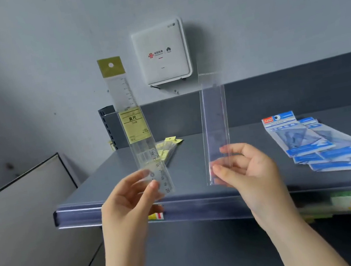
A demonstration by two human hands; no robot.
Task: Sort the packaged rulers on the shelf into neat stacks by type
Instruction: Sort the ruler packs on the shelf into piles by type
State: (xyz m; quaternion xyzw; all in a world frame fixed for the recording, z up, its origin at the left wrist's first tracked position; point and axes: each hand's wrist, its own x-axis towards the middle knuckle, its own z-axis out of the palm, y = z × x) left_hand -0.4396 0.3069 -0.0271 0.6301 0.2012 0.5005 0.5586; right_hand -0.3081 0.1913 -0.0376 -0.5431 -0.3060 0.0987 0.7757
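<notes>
A clear plastic ruler with a yellow header card (137, 129) is pinched at its lower end by the left hand (131, 195), a plain clear-sleeved ruler (215, 131) likewise by the right hand (244, 168), both upright at frame centre above the grey shelf (225, 189). With only the tips held, either could be let slip or be laid on the wrong pile, perhaps the blue-packaged set squares (318, 140) at right.

two ruler stacks (168, 150) (323, 141) on shelf (235, 183), seemingly well apart.

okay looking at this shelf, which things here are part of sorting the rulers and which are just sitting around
Part of the job:
yellow-label ruler, held up in the left hand
clear-sleeve ruler, held up in the right hand
yellow-label pile at the back of the shelf
blue packs fanned out on the right

Just there:
white wall box
grey board leaning at left
</notes>
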